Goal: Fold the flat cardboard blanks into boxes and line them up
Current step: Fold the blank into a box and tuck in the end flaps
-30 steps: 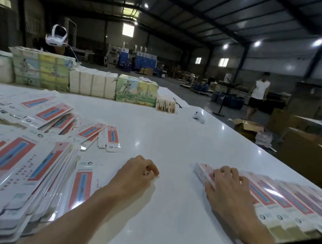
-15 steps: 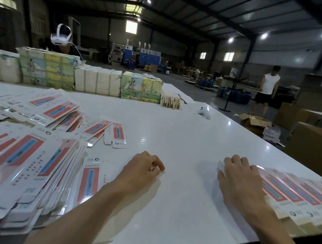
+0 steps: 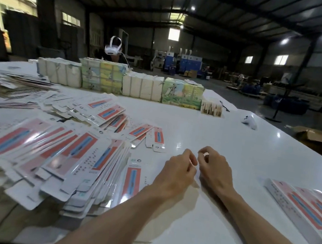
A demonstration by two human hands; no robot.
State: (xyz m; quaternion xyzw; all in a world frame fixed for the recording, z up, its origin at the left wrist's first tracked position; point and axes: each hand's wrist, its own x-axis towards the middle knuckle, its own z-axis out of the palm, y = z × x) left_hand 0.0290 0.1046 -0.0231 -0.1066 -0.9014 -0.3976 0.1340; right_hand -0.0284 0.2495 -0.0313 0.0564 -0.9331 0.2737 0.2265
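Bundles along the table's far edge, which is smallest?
The brownish bundle at the row's right end; it stands much lower than the illustrated bundle next to it and the others.

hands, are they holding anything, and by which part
Nothing visible: left hand and right hand are curled, close together, above the glossy white table.

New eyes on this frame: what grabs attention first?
The sprawling heap of red-and-blue flat blanks dominates the left half of the white table. At centre the left hand and right hand sit close together, fingers curled, over bare tabletop; whether they pinch anything is unclear. A neat row of folded boxes lies at the right edge, and a wall of bundled packs lines the far side.
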